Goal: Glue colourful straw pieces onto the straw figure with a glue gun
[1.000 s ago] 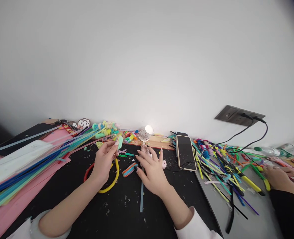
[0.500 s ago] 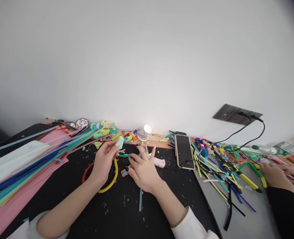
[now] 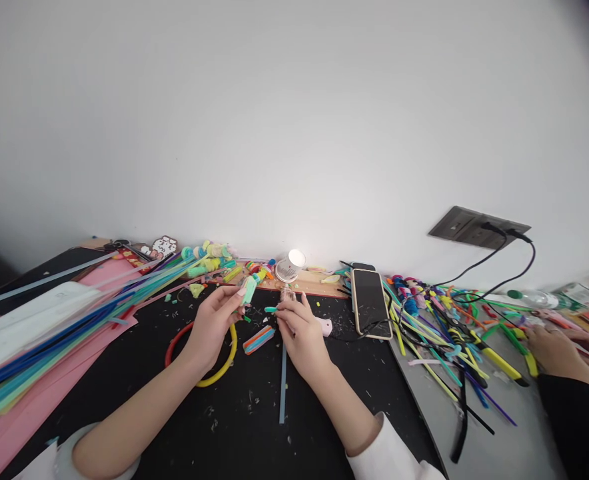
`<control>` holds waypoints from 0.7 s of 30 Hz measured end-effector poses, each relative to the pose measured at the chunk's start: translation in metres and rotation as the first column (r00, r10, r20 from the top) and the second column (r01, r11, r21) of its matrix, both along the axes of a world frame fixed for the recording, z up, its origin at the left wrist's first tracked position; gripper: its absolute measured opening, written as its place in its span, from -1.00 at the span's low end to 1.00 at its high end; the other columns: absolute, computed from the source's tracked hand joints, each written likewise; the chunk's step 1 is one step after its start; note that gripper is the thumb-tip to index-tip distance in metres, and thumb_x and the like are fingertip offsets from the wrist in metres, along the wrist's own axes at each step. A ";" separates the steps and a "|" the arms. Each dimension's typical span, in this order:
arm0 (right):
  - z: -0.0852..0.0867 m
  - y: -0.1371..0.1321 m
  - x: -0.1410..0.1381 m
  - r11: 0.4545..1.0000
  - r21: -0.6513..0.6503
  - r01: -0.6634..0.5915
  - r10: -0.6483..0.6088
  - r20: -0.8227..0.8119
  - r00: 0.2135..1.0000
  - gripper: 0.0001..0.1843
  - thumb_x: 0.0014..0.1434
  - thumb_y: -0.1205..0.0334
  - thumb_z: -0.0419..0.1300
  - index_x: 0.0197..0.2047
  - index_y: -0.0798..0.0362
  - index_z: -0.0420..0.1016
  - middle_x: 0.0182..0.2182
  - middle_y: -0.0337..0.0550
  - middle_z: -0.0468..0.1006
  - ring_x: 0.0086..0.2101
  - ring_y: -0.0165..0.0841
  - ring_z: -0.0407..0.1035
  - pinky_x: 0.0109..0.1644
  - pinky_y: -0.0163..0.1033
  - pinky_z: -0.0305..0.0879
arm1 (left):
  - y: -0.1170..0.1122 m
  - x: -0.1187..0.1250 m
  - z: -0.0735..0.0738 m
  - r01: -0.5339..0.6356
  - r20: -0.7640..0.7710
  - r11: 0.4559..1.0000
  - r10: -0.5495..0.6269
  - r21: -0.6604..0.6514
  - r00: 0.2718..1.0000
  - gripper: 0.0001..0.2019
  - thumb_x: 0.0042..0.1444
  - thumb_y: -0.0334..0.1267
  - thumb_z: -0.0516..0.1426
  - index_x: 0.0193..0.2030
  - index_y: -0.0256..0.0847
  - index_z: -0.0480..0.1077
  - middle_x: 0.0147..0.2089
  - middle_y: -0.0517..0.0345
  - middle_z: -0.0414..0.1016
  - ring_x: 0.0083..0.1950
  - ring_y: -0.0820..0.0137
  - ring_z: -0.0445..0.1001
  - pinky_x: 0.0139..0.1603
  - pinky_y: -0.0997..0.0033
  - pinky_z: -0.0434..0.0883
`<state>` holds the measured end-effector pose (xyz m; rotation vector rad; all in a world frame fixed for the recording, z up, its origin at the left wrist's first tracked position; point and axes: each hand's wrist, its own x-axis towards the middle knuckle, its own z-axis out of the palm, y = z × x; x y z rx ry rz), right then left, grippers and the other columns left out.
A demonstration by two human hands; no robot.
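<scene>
Translucent stick (image 3: 282, 393) lies nearest; a red-yellow ring (image 3: 219, 379) sits below my left hand (image 3: 210, 330), clamped on a green block (image 3: 249, 291). My right hand (image 3: 302, 339) pinches a teal strip (image 3: 270, 309) and partly hides a pink tool (image 3: 327, 327); beyond stands a paper cup (image 3: 287, 269).

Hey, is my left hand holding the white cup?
No, the left hand holds a light green piece; the white cup is near the wall.
</scene>
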<state>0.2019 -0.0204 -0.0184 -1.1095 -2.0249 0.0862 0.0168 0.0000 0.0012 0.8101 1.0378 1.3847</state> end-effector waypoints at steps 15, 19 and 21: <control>0.004 -0.017 0.011 0.994 -0.068 0.090 -0.105 -0.264 0.959 -0.78 0.32 0.33 0.14 -0.10 -0.01 0.62 -0.22 -0.11 0.73 -0.26 -0.27 0.66 -0.10 -0.21 0.60 | -0.004 0.000 0.000 0.275 0.058 0.958 -0.270 -0.081 0.961 -0.64 -0.10 -0.01 0.45 -0.29 -0.21 0.56 -0.36 0.16 0.52 -0.29 0.32 0.56 -0.08 0.24 0.54; 0.014 -0.020 0.011 0.997 -0.049 0.054 -0.065 -0.258 0.964 -0.74 0.31 0.38 0.12 -0.14 -0.02 0.65 -0.22 -0.11 0.73 -0.23 -0.28 0.63 -0.12 -0.23 0.58 | -0.005 0.001 0.000 0.300 0.051 0.948 -0.296 -0.104 0.954 -0.62 -0.12 -0.01 0.46 -0.26 -0.21 0.59 -0.29 0.08 0.59 -0.20 0.23 0.62 0.03 0.12 0.54; 0.018 -0.021 0.011 0.998 -0.053 0.027 -0.041 -0.281 0.959 -0.74 0.30 0.40 0.13 -0.15 -0.02 0.65 -0.24 -0.12 0.72 -0.25 -0.30 0.62 -0.15 -0.24 0.57 | -0.005 0.002 0.000 0.309 0.044 0.945 -0.306 -0.110 0.951 -0.62 -0.14 -0.01 0.46 -0.25 -0.21 0.61 -0.27 0.05 0.61 -0.17 0.21 0.62 0.06 0.09 0.53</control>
